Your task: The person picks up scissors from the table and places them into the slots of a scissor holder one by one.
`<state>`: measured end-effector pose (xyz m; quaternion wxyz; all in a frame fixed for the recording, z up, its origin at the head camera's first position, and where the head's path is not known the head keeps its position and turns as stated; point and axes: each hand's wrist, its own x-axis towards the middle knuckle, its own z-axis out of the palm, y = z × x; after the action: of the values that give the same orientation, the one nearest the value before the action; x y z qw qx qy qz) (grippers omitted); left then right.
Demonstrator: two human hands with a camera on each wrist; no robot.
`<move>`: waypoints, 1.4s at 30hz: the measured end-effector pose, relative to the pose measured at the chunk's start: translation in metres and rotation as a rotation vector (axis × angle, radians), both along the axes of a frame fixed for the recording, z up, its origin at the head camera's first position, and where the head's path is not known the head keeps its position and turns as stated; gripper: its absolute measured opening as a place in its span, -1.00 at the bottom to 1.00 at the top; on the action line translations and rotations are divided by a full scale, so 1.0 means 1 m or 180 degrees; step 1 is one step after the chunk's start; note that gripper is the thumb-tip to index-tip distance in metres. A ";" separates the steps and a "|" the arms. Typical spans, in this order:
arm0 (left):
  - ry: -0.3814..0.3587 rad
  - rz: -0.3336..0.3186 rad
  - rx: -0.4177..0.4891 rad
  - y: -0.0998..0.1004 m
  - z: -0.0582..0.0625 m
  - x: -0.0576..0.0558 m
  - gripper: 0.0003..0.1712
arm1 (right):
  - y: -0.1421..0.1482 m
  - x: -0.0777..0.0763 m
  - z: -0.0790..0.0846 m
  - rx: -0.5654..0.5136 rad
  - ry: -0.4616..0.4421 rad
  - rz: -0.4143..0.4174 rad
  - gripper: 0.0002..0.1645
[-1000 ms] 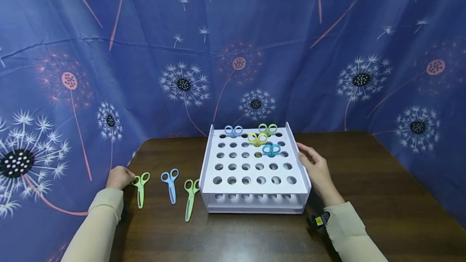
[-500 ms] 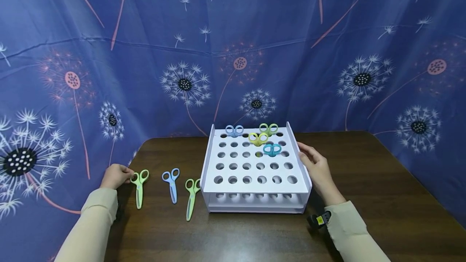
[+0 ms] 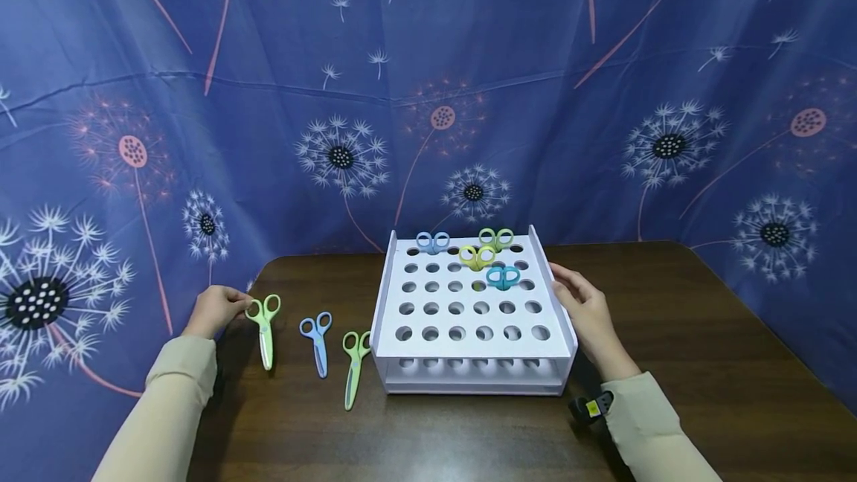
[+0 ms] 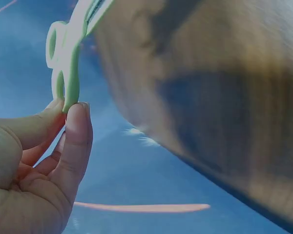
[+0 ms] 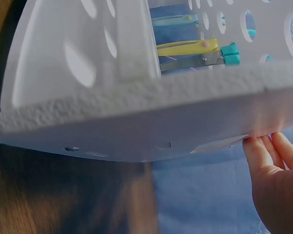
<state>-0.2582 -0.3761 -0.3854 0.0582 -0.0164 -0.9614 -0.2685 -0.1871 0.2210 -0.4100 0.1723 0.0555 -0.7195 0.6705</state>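
My left hand (image 3: 216,311) pinches one handle loop of a pair of light green scissors (image 3: 265,344) between thumb and fingertips. These scissors hang just over the table's left part, blades toward me; in the left wrist view the green scissors (image 4: 74,44) stand clear of the tabletop. With its fingertips, my right hand (image 3: 591,322) touches the right side wall of a white rack (image 3: 469,346) with rows of round holes. Four-finger detail is partly hidden there. Blue (image 3: 433,247), green (image 3: 496,242), yellow (image 3: 477,259) and teal scissors (image 3: 504,280) stand handles up in the rack's back rows.
Blue scissors (image 3: 321,354) and another green pair (image 3: 352,381) lie on the dark wooden table (image 3: 442,437), left of the rack. A blue dandelion-print cloth (image 3: 535,132) hangs behind the table. Scissor blades (image 5: 185,47) show inside the rack in the right wrist view.
My left hand has taken hold of the leftmost green scissors and raised them slightly, tilting them and shifting them a little away from me. The right hand stays at the rack's side.
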 end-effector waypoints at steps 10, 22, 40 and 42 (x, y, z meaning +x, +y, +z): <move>-0.0091 0.0016 0.0469 0.014 0.026 0.002 -0.65 | 0.001 0.000 -0.002 -0.0030 0.0033 0.0044 -0.46; 0.0259 0.0205 0.0784 0.036 0.064 0.018 -0.53 | 0.001 -0.003 -0.003 0.0034 0.0093 0.0059 -0.46; 0.0978 -0.0176 0.2533 0.085 0.108 0.034 -0.71 | 0.002 -0.001 -0.003 0.0073 0.0020 0.0033 -0.46; 0.1038 -0.0239 0.2658 0.091 0.111 0.033 -0.82 | 0.002 -0.001 -0.003 0.0058 0.0022 0.0020 -0.46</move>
<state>-0.2251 -0.2855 -0.2740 0.2007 -0.0685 -0.7477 -0.6293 -0.1881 0.2228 -0.4127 0.1721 0.0618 -0.7248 0.6642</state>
